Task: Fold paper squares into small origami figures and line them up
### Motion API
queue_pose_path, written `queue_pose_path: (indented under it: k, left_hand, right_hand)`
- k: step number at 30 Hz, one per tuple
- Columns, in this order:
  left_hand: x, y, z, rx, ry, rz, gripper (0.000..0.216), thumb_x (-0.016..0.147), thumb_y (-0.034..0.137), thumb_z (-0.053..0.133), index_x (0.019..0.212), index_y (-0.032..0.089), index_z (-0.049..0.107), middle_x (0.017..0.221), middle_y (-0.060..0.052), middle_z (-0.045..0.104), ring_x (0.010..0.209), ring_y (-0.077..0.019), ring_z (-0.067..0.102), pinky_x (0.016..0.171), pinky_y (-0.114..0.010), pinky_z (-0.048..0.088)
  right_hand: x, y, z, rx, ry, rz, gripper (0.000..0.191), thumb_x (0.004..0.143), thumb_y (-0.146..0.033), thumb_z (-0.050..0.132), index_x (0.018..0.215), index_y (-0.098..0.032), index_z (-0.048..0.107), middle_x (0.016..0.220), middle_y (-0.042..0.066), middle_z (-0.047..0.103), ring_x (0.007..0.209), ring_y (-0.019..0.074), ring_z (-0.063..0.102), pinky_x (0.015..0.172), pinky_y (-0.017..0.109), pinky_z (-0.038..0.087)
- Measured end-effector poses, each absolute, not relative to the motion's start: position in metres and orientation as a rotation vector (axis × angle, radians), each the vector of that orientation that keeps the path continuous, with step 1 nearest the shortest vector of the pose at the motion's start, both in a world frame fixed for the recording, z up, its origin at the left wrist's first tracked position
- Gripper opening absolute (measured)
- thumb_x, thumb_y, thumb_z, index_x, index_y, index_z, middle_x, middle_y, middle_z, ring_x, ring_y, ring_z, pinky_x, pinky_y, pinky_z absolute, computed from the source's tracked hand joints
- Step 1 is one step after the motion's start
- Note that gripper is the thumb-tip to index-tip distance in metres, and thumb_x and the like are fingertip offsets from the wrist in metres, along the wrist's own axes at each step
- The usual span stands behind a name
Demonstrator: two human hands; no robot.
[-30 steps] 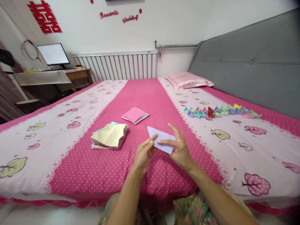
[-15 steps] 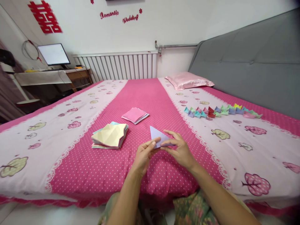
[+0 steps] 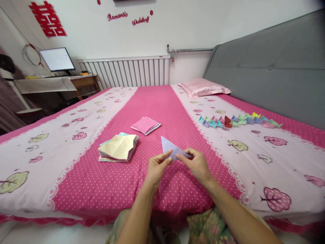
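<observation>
A sheet of lavender origami paper (image 3: 167, 145), folded into a triangle, is held between both hands over the pink dotted part of the bed. My left hand (image 3: 157, 166) pinches its lower left side between thumb and fingers. At the lower right, my right hand (image 3: 197, 165) grips it, the thumb pressed along the bottom edge. Left of the hands lies a thick, creased stack of paper (image 3: 118, 147) with a cream sheet on top. Beyond it is a smaller, flatter stack topped with a pink sheet (image 3: 145, 124).
Several small folded paper boats (image 3: 238, 119) in mixed colours stand in rows on the bed (image 3: 154, 98) to the right. A pink pillow (image 3: 203, 88) lies near the grey headboard (image 3: 266, 57). At the far left, a monitor (image 3: 57, 59) stands on a desk, beside a white radiator (image 3: 127, 72).
My right hand's fingers, spread around the paper's right side before, have closed in, with the thumb now pressing its lower edge. My left hand keeps its pinch.
</observation>
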State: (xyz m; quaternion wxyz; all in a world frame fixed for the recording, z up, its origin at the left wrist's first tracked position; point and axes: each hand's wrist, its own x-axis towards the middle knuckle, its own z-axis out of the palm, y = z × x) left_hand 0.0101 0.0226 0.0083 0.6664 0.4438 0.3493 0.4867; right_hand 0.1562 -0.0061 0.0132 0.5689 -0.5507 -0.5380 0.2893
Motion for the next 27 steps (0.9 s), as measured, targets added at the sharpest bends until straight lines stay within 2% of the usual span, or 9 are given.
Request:
queue_pose_path:
  k: [5,10,13,15,17,20,27]
  left_hand:
    - [0.013,0.0209,0.0114,0.974,0.783,1.108,0.042,0.059,0.023,0.075,0.099,0.017,0.067,0.081,-0.005,0.071,0.066,-0.0105,0.062,0.067,-0.022,0.047]
    - [0.014,0.0193,0.0169,0.959,0.74,1.139,0.076,0.06,0.023,0.074,0.128,0.02,0.042,0.072,0.0,0.07,0.062,-0.0088,0.062,0.066,-0.021,0.049]
    - [0.0134,0.0206,0.0168,0.972,0.779,1.166,0.084,0.059,0.025,0.075,0.133,0.02,0.035,0.062,0.002,0.068,0.056,-0.0093,0.062,0.063,-0.021,0.049]
    - [0.0129,0.022,0.0153,0.967,0.845,1.169,0.075,0.057,0.027,0.076,0.124,0.017,0.047,0.062,0.0,0.068,0.057,-0.0119,0.063,0.06,-0.022,0.049]
    - [0.0126,0.023,0.0136,0.959,0.901,1.156,0.051,0.055,0.029,0.077,0.101,0.012,0.063,0.064,-0.004,0.069,0.059,-0.0137,0.064,0.058,-0.022,0.049]
    - [0.0123,0.0229,0.0122,0.952,0.926,1.126,0.027,0.055,0.03,0.077,0.07,0.01,0.065,0.063,-0.006,0.069,0.059,-0.0135,0.064,0.057,-0.021,0.048]
    - [0.0115,0.021,0.0123,0.918,0.875,1.023,0.024,0.058,0.028,0.076,0.069,0.011,0.063,0.064,-0.005,0.069,0.063,-0.0126,0.065,0.06,-0.02,0.049]
  right_hand:
    - [0.1543,-0.0055,0.0119,-1.239,-1.183,0.712,0.029,0.066,-0.042,0.067,0.067,-0.017,0.052,0.058,-0.002,0.053,0.054,0.0111,0.05,0.051,0.022,0.039]
    - [0.1526,-0.0048,0.0135,-1.194,-1.059,0.771,0.04,0.059,-0.042,0.073,0.078,-0.019,0.046,0.064,-0.001,0.06,0.059,0.0155,0.06,0.057,0.026,0.047]
    - [0.1525,-0.0048,0.0156,-1.178,-1.024,0.795,0.043,0.059,-0.041,0.072,0.085,-0.019,0.046,0.065,0.0,0.063,0.061,0.0171,0.063,0.059,0.028,0.049]
    - [0.1529,-0.0049,0.0165,-1.168,-1.018,0.807,0.041,0.062,-0.04,0.071,0.088,-0.019,0.047,0.064,0.001,0.064,0.06,0.017,0.063,0.057,0.027,0.048]
    - [0.1537,-0.0051,0.0169,-1.163,-1.012,0.81,0.04,0.064,-0.039,0.07,0.09,-0.019,0.048,0.063,0.001,0.065,0.058,0.0163,0.063,0.053,0.025,0.048]
    - [0.1553,-0.0047,0.0171,-1.15,-0.988,0.804,0.041,0.065,-0.039,0.069,0.093,-0.018,0.049,0.064,0.001,0.065,0.056,0.0162,0.063,0.05,0.024,0.047]
    - [0.1589,-0.0019,0.0159,-1.119,-0.953,0.763,0.034,0.072,-0.041,0.063,0.095,-0.018,0.053,0.058,0.0,0.063,0.054,0.0142,0.062,0.049,0.022,0.047]
